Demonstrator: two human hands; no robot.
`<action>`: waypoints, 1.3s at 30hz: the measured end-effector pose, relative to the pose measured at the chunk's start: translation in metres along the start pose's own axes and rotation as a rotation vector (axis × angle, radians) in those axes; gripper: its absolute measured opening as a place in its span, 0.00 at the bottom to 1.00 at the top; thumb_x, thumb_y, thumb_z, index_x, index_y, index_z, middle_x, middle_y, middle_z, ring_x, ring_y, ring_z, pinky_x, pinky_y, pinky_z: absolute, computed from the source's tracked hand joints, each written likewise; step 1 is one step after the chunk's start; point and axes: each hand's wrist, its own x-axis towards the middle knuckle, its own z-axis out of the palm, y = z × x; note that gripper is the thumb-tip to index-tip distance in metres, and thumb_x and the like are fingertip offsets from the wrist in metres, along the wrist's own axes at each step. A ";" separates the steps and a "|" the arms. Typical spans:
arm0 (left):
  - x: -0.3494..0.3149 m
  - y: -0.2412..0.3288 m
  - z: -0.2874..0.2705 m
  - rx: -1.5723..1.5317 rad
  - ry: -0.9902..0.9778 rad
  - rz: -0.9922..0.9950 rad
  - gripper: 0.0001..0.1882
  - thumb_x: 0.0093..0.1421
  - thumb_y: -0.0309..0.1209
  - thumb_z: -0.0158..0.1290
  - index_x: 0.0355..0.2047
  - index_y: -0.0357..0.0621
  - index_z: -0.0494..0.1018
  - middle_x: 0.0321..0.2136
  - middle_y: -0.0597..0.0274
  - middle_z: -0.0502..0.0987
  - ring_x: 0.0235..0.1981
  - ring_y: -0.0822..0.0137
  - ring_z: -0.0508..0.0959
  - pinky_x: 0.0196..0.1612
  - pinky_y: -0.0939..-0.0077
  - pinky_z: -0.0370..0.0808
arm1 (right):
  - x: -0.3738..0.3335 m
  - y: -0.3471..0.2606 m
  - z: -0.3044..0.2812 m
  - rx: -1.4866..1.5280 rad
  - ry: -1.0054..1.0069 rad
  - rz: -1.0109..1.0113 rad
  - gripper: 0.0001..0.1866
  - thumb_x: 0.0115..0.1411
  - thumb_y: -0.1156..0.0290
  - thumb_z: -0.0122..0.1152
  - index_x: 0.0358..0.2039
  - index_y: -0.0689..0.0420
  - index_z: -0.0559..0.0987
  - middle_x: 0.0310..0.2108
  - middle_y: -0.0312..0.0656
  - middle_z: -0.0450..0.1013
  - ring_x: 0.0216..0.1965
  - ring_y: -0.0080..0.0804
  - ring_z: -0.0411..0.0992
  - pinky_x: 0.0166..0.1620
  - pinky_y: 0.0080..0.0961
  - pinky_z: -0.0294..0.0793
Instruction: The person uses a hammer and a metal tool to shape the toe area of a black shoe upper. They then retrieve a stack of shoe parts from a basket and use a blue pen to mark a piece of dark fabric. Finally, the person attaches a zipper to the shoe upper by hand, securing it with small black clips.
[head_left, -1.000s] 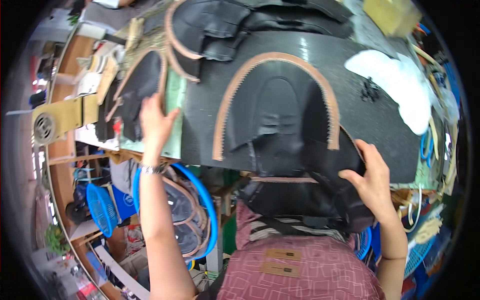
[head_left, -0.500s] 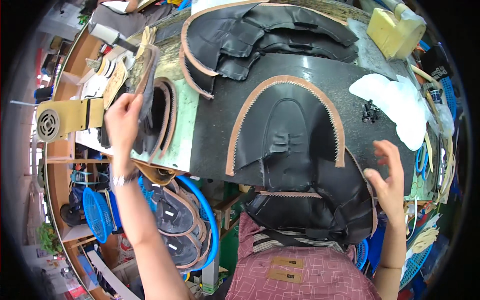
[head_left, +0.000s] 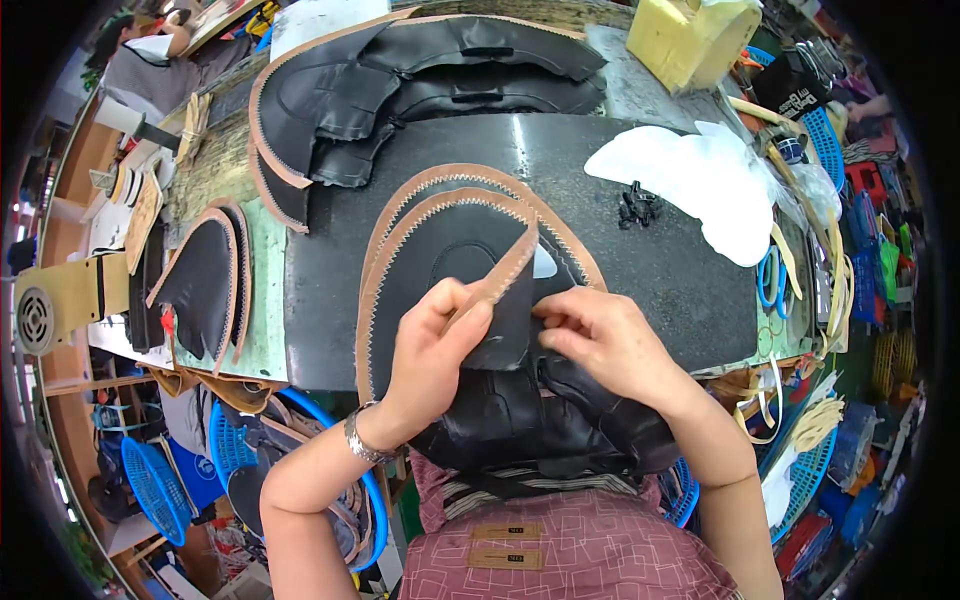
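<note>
1. Head view: the folded flap of a black piece is pinched between the left hand's thumb and fingers.
2. Just right of that grip, the right hand is placed, fingers bent; whether anything is clasped cannot be told.
3. Under the grip, a second piece is overlapped on a dark board; a light, even pinch seems best, lest the stitched edging be creased.
4. Beyond the grip, stacked black pieces are seen.
</note>
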 end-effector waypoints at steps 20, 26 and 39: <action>0.044 0.000 0.023 0.854 -0.180 1.038 0.08 0.51 0.19 0.54 0.32 0.37 0.69 0.35 0.47 0.77 0.31 0.56 0.79 0.31 0.74 0.76 | 0.013 -0.004 -0.001 0.776 -0.301 0.284 0.08 0.52 0.75 0.57 0.31 0.66 0.79 0.25 0.38 0.75 0.27 0.22 0.71 0.35 0.18 0.71; 0.039 0.003 0.030 1.122 -0.195 0.864 0.13 0.49 0.22 0.54 0.37 0.36 0.71 0.41 0.45 0.75 0.42 0.57 0.77 0.45 0.70 0.73 | 0.011 -0.007 -0.005 0.534 -0.163 0.430 0.06 0.50 0.75 0.55 0.26 0.65 0.77 0.23 0.41 0.75 0.21 0.25 0.71 0.28 0.21 0.71; 0.030 0.013 0.011 1.238 -0.462 0.276 0.12 0.45 0.29 0.61 0.31 0.44 0.75 0.35 0.66 0.70 0.40 0.64 0.68 0.45 0.69 0.59 | -0.013 0.014 0.003 -0.029 0.144 -0.124 0.07 0.51 0.76 0.59 0.32 0.61 0.78 0.27 0.43 0.76 0.27 0.33 0.75 0.32 0.25 0.75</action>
